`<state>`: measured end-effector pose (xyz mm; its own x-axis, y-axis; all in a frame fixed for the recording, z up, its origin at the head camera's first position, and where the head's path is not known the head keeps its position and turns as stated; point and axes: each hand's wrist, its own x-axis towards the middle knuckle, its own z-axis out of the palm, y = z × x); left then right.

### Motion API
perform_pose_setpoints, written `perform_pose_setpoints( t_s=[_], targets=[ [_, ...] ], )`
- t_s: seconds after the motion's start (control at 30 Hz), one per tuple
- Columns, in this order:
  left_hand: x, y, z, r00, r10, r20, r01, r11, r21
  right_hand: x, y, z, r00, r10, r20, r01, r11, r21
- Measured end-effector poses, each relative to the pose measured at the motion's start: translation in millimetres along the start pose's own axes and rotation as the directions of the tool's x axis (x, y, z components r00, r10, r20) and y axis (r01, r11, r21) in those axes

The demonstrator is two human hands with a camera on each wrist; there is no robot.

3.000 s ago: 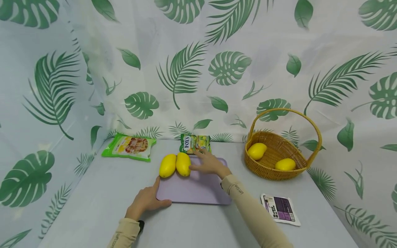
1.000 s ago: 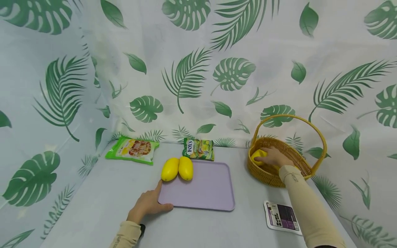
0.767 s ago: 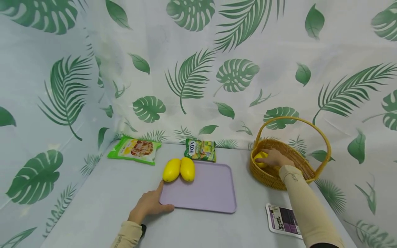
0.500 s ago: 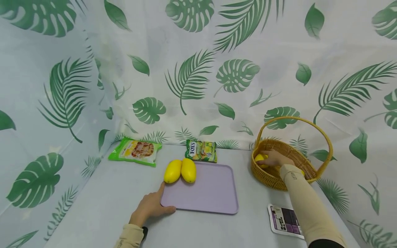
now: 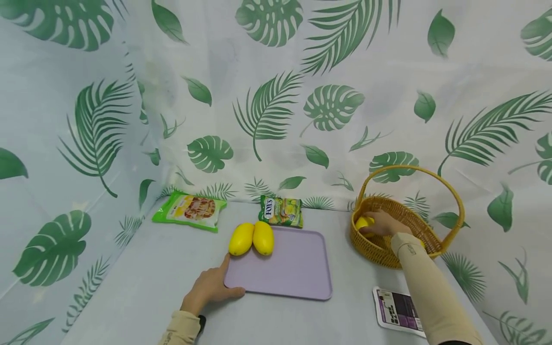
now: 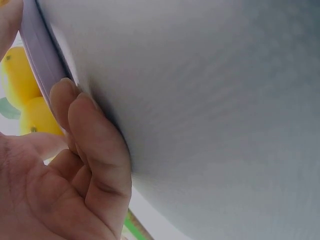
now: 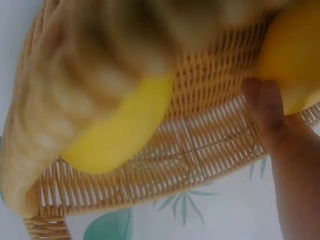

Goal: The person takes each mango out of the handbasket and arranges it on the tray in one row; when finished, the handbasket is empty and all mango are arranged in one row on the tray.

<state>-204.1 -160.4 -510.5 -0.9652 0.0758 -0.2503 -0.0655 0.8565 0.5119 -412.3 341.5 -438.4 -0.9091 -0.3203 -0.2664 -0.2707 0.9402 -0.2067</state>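
In the head view my right hand (image 5: pixel 385 224) reaches into the wicker basket (image 5: pixel 374 251) and grips a yellow mango (image 5: pixel 363 226) at its left end. The right wrist view shows my fingertips against that mango (image 7: pixel 295 57); a second mango (image 7: pixel 125 132) lies apart in the basket, partly behind the blurred handle. My left hand (image 5: pixel 210 286) holds the near left corner of the lilac tray (image 5: pixel 293 266), thumb at the front edge. Curled fingers (image 6: pixel 97 145) touch the tray edge in the left wrist view. Two mangoes, left (image 5: pixel 242 238) and right (image 5: pixel 263 238), lean together on the tray's far left corner.
A green candy bag (image 5: pixel 281 211) lies behind the tray. Farther left is a green and white food packet (image 5: pixel 194 211). In front of the basket, a white and purple packet (image 5: pixel 396 311) is partly covered by my right forearm. Leaf-printed cloth (image 5: pixel 276 105) walls the back.
My right hand has gone from beside the tray's mangoes into the basket and taken hold of a mango. My left hand stays at the tray corner. The head view has shifted slightly.
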Motion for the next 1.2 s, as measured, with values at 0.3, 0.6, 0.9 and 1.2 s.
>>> perform_pose_setpoints(
  t_s=[0.3, 0.6, 0.9, 1.2],
  targets=[
    [2.3, -2.5, -1.9, 1.0, -0.017, -0.001, 0.017, 1.0, -0.009, -7, -10, -14, 0.997, -0.025, -0.073, 0.025, 1.0, -0.003],
    [2.4, -2.4, -5.1, 1.0, 0.004, -0.007, -0.004, 1.0, 0.016, -28, -11, -10, 0.99, -0.014, -0.139, 0.027, 0.995, 0.093],
    [2.2, -0.5, -3.4, 1.0, 0.009, -0.003, -0.009, 1.0, 0.014, -53, -16, -8, 0.971, -0.011, -0.237, 0.047, 0.988, 0.147],
    [2.2, -3.7, 1.7, 1.0, 0.0, 0.005, 0.0, 1.0, 0.016, -71, -45, 4, 0.92, -0.074, -0.385, 0.164, 0.965, 0.205]
  ],
)
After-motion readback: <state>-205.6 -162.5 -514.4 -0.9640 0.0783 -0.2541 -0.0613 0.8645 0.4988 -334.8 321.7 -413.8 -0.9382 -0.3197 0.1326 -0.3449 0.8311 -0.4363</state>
